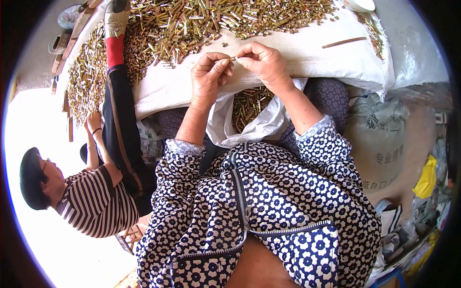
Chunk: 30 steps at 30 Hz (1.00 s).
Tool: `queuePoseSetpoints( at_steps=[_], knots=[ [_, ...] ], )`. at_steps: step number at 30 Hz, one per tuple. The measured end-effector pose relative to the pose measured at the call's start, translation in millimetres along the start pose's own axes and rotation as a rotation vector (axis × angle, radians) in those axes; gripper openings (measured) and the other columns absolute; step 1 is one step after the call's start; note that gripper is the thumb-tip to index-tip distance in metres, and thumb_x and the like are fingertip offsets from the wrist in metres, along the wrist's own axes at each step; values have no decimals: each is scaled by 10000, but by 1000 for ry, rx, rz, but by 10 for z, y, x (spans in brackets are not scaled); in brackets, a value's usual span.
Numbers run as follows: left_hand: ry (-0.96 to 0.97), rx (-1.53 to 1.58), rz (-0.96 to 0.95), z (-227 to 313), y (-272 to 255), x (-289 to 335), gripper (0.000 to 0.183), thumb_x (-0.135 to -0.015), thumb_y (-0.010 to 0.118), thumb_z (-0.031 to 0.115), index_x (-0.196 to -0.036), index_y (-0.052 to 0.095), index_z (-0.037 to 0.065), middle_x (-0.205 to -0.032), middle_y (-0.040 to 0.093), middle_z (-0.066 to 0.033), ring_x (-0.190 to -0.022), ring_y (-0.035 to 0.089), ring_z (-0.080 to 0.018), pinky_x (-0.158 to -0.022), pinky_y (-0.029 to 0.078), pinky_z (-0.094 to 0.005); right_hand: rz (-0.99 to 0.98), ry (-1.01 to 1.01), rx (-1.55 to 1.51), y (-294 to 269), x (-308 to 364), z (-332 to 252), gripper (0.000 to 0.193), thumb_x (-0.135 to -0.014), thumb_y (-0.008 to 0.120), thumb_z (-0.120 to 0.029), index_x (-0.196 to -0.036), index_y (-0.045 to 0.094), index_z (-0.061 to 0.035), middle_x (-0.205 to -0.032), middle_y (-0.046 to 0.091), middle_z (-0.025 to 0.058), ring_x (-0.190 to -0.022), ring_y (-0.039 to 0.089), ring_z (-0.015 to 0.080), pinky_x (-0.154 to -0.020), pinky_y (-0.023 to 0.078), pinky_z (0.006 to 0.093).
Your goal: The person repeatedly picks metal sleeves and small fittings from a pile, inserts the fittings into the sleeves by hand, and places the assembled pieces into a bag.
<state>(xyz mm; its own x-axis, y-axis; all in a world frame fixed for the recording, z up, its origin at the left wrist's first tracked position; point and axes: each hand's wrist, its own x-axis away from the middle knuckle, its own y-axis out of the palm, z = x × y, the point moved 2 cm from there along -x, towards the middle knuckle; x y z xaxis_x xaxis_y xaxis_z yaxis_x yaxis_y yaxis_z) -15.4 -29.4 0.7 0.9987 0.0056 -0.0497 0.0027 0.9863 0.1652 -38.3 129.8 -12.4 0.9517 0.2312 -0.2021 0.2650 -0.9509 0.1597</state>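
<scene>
Just above the near edge of a white cloth-covered table (307,60), my two hands meet at a small brass-coloured metal piece (233,58). My left hand (210,74) pinches its left end between thumb and forefinger, the other fingers curled. From the other side, my right hand (265,65) pinches the right end with thumb and fingertips. Fingers hide most of the piece, so its exact kind cannot be made out. Below my hands, an open white plastic bag (222,122) rests in my lap, holding many slim brass-coloured pieces (252,103).
Loose brass-coloured metal pieces (182,26) heap across the table's far side. A thin brown stick (344,42) lies at right. To the left, a person in a striped shirt (98,201) reaches to the table; a leg in black trousers (120,115) stretches onto it. Sacks (379,144) stand at right.
</scene>
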Motion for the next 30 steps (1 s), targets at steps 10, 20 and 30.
queuePoseSetpoints(
  at_steps=[10, 20, 30],
  knots=[
    [456, -1219, -179, -61, 260, -34, 36, -879, 524, 89, -900, 520, 61, -837, 609, -147, -727, 620, -350, -624, 506, -410, -19, -327, 865, -127, 3, 35, 118, -686, 596, 2, -760, 516, -43, -825, 583, 122, -838, 571, 347, -719, 466, 439],
    [320, -1299, -193, -40, 319, -56, 66, -889, 534, 122, -903, 517, 60, -896, 611, -173, -778, 602, -400, -666, 485, -457, 354, -52, 1338, -790, -217, -274, 350, -822, 661, -170, -1131, 595, -19, -1208, 580, 130, -1091, 556, 269, -963, 460, 375],
    [11, -501, -46, -95, 71, -66, 93, -956, 513, 122, -898, 535, 54, -720, 590, -21, -543, 524, -56, -481, 416, -217, 108, -186, 1297, -557, -324, 61, 525, -863, 572, -111, -1343, 393, -1, -1408, 385, 198, -1313, 359, 350, -1132, 267, 418]
  ],
)
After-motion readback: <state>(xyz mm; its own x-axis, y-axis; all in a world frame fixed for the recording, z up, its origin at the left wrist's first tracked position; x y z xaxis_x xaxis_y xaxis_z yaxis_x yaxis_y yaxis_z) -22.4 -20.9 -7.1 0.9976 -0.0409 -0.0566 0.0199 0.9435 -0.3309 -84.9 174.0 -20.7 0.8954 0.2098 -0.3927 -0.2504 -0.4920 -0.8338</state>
